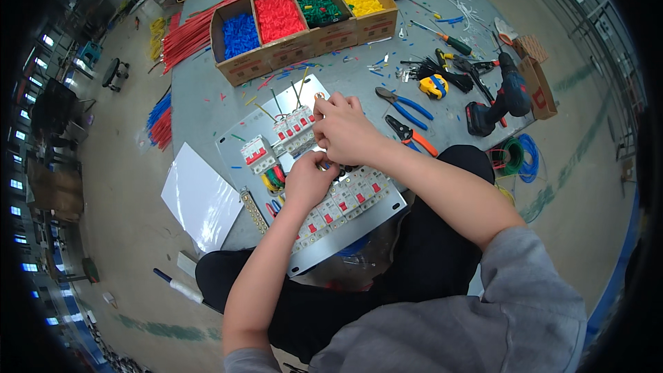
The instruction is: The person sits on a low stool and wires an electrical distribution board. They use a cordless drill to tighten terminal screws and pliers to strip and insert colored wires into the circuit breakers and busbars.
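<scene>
A metal mounting plate [304, 262] lies tilted over the table's near edge and my lap. A row of white circuit breakers with red switches [343, 205] runs along its near side. Farther up sit another breaker row [295, 121] with thin wires standing out of it, and a separate breaker [257, 155] at the left. My left hand [309, 178] is closed between the two rows, thumb and fingers pinched together. Just above it, my right hand [344, 128] curls its fingers down beside the upper row's right end. Whatever the fingertips hold is hidden.
Behind the plate stands a cardboard box [304, 48] of coloured caps in compartments. Pliers [407, 107], orange-handled cutters [412, 137], a tape measure [434, 86] and a cordless drill [503, 97] lie to the right. A white sheet [200, 197] is at the left.
</scene>
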Motion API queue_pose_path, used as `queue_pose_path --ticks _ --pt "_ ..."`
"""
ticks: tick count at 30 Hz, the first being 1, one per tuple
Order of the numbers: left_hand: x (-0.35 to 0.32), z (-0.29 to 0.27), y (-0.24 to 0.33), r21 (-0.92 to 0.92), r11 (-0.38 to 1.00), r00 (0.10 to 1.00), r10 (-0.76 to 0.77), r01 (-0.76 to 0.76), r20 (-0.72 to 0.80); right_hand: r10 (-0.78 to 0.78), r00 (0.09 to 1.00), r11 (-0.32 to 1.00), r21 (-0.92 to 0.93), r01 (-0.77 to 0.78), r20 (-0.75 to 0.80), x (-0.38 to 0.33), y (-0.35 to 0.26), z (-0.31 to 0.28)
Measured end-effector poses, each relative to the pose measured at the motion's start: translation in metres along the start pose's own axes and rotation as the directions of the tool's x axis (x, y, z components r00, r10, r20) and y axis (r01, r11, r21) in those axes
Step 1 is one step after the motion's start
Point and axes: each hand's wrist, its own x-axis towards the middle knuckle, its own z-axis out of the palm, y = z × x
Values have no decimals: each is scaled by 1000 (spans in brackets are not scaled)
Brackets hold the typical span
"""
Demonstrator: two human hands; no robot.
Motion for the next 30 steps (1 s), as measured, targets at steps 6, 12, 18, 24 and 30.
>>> queue_pose_path --ticks 6,12,18,24,30 --pt "-3 3 18 35 998 999 44 -43 -29 -98 994 994 -46 96 -42 -10 -2 -12" --pt "-7 5 7 94 986 986 145 -138 -82 -296 955 941 -168 294 16 -44 -15 -32" --pt "-7 7 14 171 974 985 161 -149 -62 -85 989 994 -62 93 120 -82 -21 -26" --pt "-10 4 10 293 921 949 299 -259 -100 370 860 869 196 -454 352 -56 -8 -31" --pt "9 -27 32 559 619 807 566 -552 169 383 715 777 214 -591 585 -39 9 -7"
